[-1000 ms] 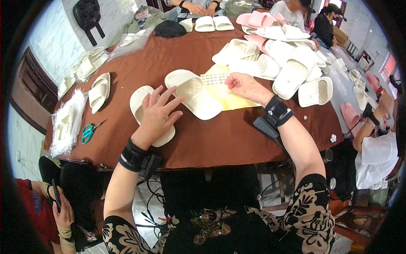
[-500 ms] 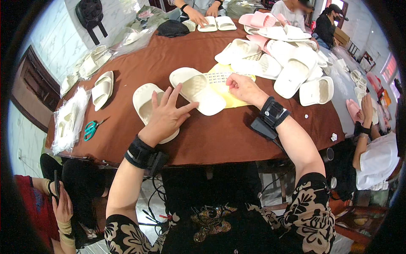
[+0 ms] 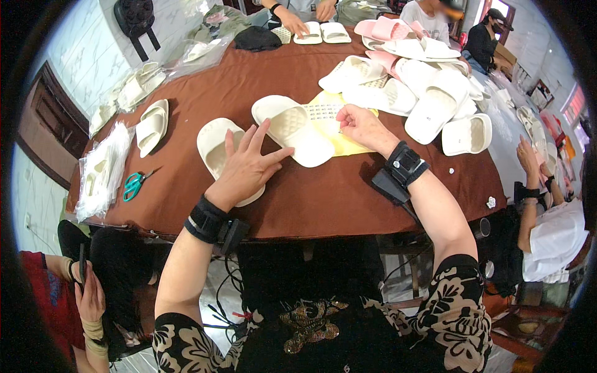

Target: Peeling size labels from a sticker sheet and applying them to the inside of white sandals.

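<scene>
A pair of cream slide slippers lies before me on the brown-covered table. My left hand spreads its fingers over the left slipper, covering much of it, with its fingertips reaching the edge of the right slipper. Beside that slipper, partly under it, is a yellow sheet carrying rows of small printed labels. My right hand is above the sheet, thumb and forefinger pinched; a tiny dark speck at the fingertips looks like a small sticker.
A heap of white and pink slippers covers the far right. On the left are teal-handled scissors, a single slipper and plastic-bagged slippers. Across the table, a co-worker's hand touches slippers beside a black cap.
My right hand's pinched fingers have turned slightly and a small dark speck now shows at their tips. My left hand keeps its place. The co-worker's hand at the right has moved.
</scene>
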